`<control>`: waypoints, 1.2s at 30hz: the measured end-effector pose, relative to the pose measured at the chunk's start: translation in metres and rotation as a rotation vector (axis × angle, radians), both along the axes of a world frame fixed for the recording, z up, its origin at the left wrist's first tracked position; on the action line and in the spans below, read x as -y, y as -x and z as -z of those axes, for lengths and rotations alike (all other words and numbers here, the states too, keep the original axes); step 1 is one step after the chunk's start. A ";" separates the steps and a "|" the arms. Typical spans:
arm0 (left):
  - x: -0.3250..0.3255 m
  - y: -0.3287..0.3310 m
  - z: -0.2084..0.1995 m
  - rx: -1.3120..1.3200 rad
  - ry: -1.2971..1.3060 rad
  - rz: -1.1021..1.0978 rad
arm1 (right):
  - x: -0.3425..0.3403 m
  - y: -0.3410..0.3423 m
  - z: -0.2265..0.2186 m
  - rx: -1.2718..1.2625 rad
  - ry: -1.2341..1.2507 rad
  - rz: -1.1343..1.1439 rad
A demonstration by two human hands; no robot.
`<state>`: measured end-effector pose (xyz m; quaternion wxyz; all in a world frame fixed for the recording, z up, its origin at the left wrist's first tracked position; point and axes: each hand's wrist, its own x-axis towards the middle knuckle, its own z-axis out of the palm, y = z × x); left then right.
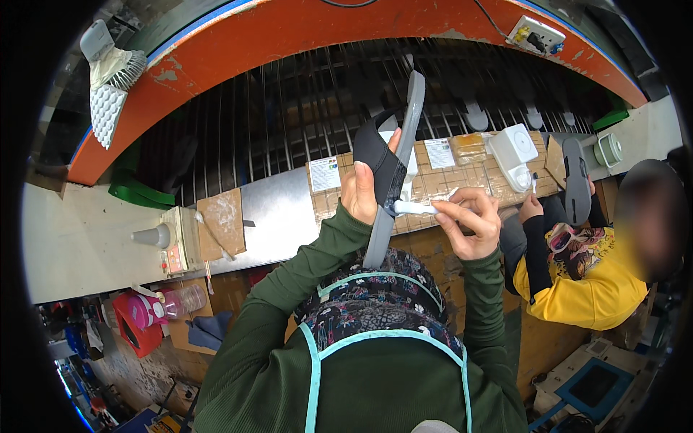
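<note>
My left hand (363, 189) is closed around a slipper with a grey sole (411, 119) and a black upper strap (377, 153). The slipper is held up on edge, its sole running nearly upright, and some of my fingers reach inside the strap. Pinched between the fingertips of my right hand (473, 222) is a small brush with a white handle (416, 208). Its tip meets the slipper low down, where the strap joins the sole. The bristles are too small to make out well.
Behind a cardboard-covered bench edge (321, 202) runs a rack of metal rods (281, 108) under an orange frame (289, 32). A white plastic container (514, 150) stands to the right. Beside it, a co-worker in a yellow top (577, 289) holds a grey sole (575, 180) and a small brush.
</note>
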<state>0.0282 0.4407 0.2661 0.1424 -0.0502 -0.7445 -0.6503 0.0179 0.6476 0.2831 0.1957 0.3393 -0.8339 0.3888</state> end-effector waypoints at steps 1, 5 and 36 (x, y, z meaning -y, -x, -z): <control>0.000 0.001 0.001 -0.001 -0.010 0.004 | 0.000 0.000 0.000 -0.018 -0.005 0.006; 0.000 0.004 0.005 -0.011 -0.084 0.045 | -0.003 0.000 0.000 0.045 -0.003 -0.048; 0.055 -0.047 0.041 0.245 -1.492 0.147 | -0.026 -0.005 0.096 0.766 0.241 0.278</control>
